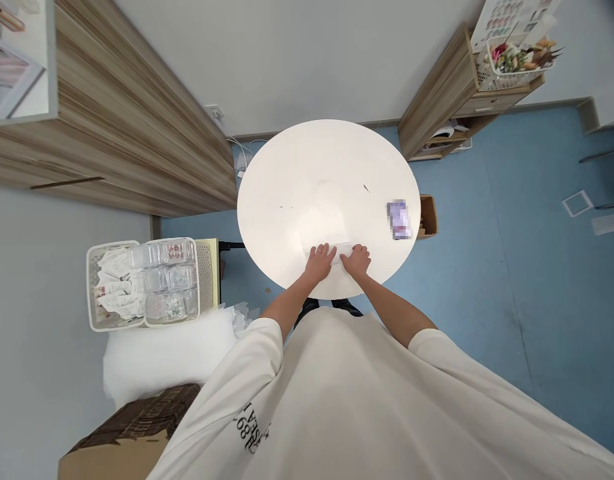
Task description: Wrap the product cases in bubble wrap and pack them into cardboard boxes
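Note:
At the near edge of a round white table (329,157), a pale, see-through sheet of wrap (343,251) lies folded or rolled. It blends into the tabletop, and whether anything is inside it I cannot tell. My left hand (320,263) presses on its left part, fingers curled over it and thumb turned inward. On the right part, my right hand (357,261) grips it the same way, with its thumb close to the left one. To the right on the tabletop lies a blurred-out purple item (399,219), apart from both hands.
Left of the table stand white baskets (90,293) with papers and clear boxes, above a white bundle of wrapping (161,360) and a cardboard box (117,460). A brown bin (429,217) sits by the table's right edge. Wooden cabinets (161,113) flank the table.

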The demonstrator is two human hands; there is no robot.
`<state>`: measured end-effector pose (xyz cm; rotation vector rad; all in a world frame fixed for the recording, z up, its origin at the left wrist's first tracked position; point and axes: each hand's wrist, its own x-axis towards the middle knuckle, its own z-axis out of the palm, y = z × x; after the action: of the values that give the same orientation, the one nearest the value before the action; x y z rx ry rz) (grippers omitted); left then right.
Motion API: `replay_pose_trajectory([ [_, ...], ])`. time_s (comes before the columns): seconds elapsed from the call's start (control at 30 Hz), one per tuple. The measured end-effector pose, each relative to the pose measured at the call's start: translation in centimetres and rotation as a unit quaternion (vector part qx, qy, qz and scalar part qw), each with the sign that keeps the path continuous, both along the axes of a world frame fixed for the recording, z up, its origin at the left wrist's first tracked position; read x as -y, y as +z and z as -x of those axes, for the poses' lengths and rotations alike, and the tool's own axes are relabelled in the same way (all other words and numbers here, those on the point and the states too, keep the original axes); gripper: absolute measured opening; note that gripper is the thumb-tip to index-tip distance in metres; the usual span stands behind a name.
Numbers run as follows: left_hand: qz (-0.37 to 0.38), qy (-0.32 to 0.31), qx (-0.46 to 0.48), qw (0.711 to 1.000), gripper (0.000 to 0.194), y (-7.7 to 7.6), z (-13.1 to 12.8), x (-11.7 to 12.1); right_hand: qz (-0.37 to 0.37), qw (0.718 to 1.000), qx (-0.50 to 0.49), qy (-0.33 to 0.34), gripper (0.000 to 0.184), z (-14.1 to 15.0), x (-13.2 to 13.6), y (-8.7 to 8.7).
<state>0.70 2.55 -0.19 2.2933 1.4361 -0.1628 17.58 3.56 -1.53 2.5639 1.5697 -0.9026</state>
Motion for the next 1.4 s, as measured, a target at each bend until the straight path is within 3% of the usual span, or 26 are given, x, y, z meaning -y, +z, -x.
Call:
replay_pose_trajectory([
  [0.23, -0.004, 0.014, -0.019, 1.000, 0.078, 0.0, -0.5, -0.5, 0.047, 0.997, -0.062, -0.011, 0.023, -0.4, -0.7, 0.3],
  [0.37, 0.000, 0.040, 0.002, 0.999, 0.069, 0.2, 0.1, -0.2, 0.030, 0.985, -0.169, -0.022, 0.035, -0.7, -0.7, 0.7],
  [0.63, 0.011, 0.093, 0.032, 0.995, 0.066, 0.2, 0.8, 0.4, -0.001, 0.970, -0.211, 0.121, 0.035, 1.0, 0.4, 1.6],
  [0.83, 0.037, 0.111, 0.052, 0.992, 0.072, 1.0, 0.9, 0.4, 0.032, 0.967, -0.197, 0.161, 0.038, 1.7, 0.5, 3.2],
  [1.0, 0.025, 0.120, 0.065, 0.990, 0.072, 1.9, 1.7, 1.2, 0.034, 0.959, -0.164, 0.227, 0.055, 1.6, -0.2, 3.3],
  [1.17, 0.024, 0.257, 0.071, 0.964, 0.059, 1.8, 3.3, 2.3, 0.059, 0.948, -0.111, 0.293, 0.067, 2.1, -0.6, 2.2],
  [1.3, 0.102, 0.401, 0.091, 0.906, 0.055, 1.1, 4.3, 2.9, 0.070, 0.946, -0.085, 0.303, 0.068, 2.6, -0.4, 1.7],
  [1.4, 0.173, 0.465, 0.122, 0.859, 0.052, 0.5, 4.4, 2.8, 0.077, 0.946, -0.083, 0.305, 0.068, 2.7, -0.4, 1.7],
])
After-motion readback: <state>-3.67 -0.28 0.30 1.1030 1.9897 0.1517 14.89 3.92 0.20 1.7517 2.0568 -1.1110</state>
